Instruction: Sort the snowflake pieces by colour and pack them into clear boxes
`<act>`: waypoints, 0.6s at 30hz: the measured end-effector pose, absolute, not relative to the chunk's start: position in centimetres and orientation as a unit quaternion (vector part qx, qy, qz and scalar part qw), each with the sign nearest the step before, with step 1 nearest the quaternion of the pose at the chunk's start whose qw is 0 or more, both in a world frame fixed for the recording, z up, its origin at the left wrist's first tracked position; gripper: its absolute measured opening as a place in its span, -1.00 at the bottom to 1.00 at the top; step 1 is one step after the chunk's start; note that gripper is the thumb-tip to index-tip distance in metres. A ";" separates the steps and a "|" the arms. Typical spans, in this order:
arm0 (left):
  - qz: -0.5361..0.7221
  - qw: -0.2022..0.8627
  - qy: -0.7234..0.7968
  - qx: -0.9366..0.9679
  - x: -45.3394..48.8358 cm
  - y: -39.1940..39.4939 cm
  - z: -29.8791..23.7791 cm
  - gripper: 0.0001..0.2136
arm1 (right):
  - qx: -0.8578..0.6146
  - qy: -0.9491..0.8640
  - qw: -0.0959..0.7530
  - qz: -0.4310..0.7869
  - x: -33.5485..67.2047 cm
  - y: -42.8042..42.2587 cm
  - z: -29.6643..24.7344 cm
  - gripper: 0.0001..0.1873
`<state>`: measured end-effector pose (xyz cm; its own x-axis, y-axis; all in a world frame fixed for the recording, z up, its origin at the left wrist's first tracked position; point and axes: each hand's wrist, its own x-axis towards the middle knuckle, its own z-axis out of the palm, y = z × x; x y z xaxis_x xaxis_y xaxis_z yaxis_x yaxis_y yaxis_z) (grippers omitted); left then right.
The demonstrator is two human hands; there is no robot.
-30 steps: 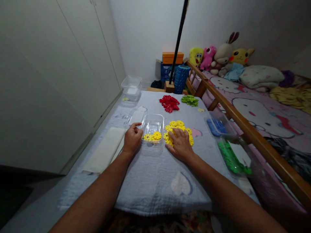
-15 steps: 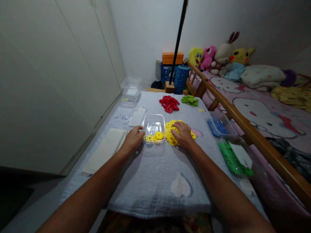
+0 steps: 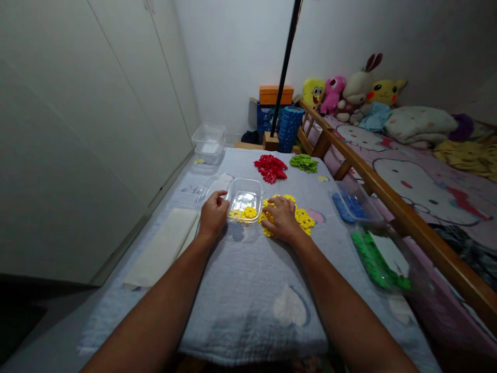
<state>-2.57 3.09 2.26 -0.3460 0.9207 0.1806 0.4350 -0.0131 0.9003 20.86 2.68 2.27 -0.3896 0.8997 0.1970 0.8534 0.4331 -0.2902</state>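
Note:
A clear plastic container (image 3: 245, 187) stands on the cloth in front of me, with a few yellow flower-shaped pieces (image 3: 249, 212) at its near end. The fingers of my left hand (image 3: 215, 213) are closed at its left wall, holding it. Just right of the container, my right hand (image 3: 282, 218) rests on a pile of yellow flower-shaped pieces (image 3: 305, 219). Its fingers are bent and apart, reaching into the pile's left part; whether a piece is between them is hidden.
Red pieces (image 3: 271, 168) and light green pieces (image 3: 304, 163) lie farther back. At right are containers of blue pieces (image 3: 347, 206) and green pieces (image 3: 375, 259). Stacked clear containers (image 3: 209, 140) stand at back left, a folded pale cloth (image 3: 163, 248) nearer. A wooden bed rail (image 3: 388, 197) borders the right.
My right hand has moved slightly left and toward me, spreading the yellow pile closer to the container. The container has shifted a little away, with my left hand still at its side.

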 end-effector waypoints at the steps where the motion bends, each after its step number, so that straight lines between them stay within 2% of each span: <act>1: 0.507 0.251 0.645 0.514 -2.4 2.9 2.2 -0.62 | -0.523 -0.831 0.176 0.073 20.9 2.7 2.1 -0.70; 8: 0.542 0.276 0.599 0.521 -1.8 2.2 1.8 -0.64 | -0.526 -0.775 0.319 0.145 21.8 3.4 1.9 -0.94; 13: 0.545 0.281 0.602 0.512 -1.9 2.5 1.3 -0.64 | -0.512 -0.699 0.471 0.166 21.9 3.2 2.9 -0.88; 15: 0.540 0.285 0.606 0.511 -1.9 2.6 1.1 -0.62 | -0.497 -0.691 0.494 0.175 21.3 3.0 3.6 -0.87; 18: 0.532 0.289 0.608 0.513 -2.0 2.7 1.0 -0.60 | -0.486 -0.711 0.473 0.185 19.8 2.5 4.5 -0.90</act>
